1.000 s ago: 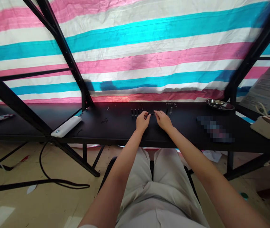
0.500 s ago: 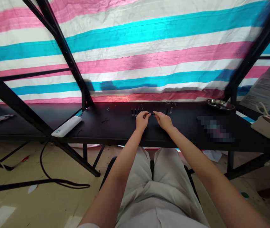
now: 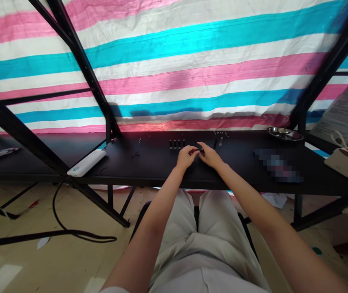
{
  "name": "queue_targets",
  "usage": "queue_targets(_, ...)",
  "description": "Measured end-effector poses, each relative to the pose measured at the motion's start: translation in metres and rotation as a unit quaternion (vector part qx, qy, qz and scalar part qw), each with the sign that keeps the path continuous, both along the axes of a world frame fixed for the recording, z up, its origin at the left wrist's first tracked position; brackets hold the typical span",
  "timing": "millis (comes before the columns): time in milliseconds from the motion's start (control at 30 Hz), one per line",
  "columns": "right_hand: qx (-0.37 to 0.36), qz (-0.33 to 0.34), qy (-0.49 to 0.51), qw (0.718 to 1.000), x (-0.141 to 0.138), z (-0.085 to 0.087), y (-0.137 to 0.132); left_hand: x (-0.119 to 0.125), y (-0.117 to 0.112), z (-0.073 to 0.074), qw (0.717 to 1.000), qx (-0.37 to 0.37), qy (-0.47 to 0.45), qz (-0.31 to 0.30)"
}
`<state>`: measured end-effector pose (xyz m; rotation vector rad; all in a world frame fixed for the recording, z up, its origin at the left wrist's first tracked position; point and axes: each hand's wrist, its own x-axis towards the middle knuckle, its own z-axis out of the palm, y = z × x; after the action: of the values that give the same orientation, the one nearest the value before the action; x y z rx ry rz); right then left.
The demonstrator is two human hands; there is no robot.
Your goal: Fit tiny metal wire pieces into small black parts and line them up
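Both hands meet over the middle of the table (image 3: 155, 162), fingertips nearly together. Thumb and fingers of the left hand (image 3: 188, 156) pinch a small black piece (image 3: 201, 151), which lies between the two hands with its long axis running roughly crosswise, left to right. On the right hand (image 3: 209, 155) the index finger stands out straight, apart from the thumb; whether this hand also grips the piece cannot be told. Which end of the piece is the front is too small to tell.

Just beyond the left hand stand four black tubes (image 3: 175, 144) in a row, their lighter ends toward the person. Beyond the right hand are a thin black stick (image 3: 215, 143) and a greyish tube (image 3: 221, 141), both pointing away from the person, with small white bits (image 3: 219, 133) behind them.

Farther right, near the back edge, sits a shiny metal dish (image 3: 285, 133); its contents cannot be made out. A blurred dark item (image 3: 278, 166) lies nearer the front. At the far right is a beige pouch (image 3: 345, 163), near a pale printed sheet (image 3: 342, 112) with a square code, its print unreadable. Well left lies a white device (image 3: 87, 162) with a small round blue mark.
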<state>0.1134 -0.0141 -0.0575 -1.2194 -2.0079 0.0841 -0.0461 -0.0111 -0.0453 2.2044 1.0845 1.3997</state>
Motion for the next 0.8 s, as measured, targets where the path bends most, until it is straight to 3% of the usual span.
queue_targets(500, -0.006, 0.050, 0.036, 0.998, 0.0045, -0.0092, 0.0095, -0.0005, -0.0006, -0.0022, 0.998, -0.006, 0.052, -0.036)
queue_targets(800, 0.036, 0.094, 0.057, 0.993, -0.0017, -0.0071, 0.0068, 0.0005, -0.0020, -0.0012, 0.999, 0.018, 0.017, -0.034)
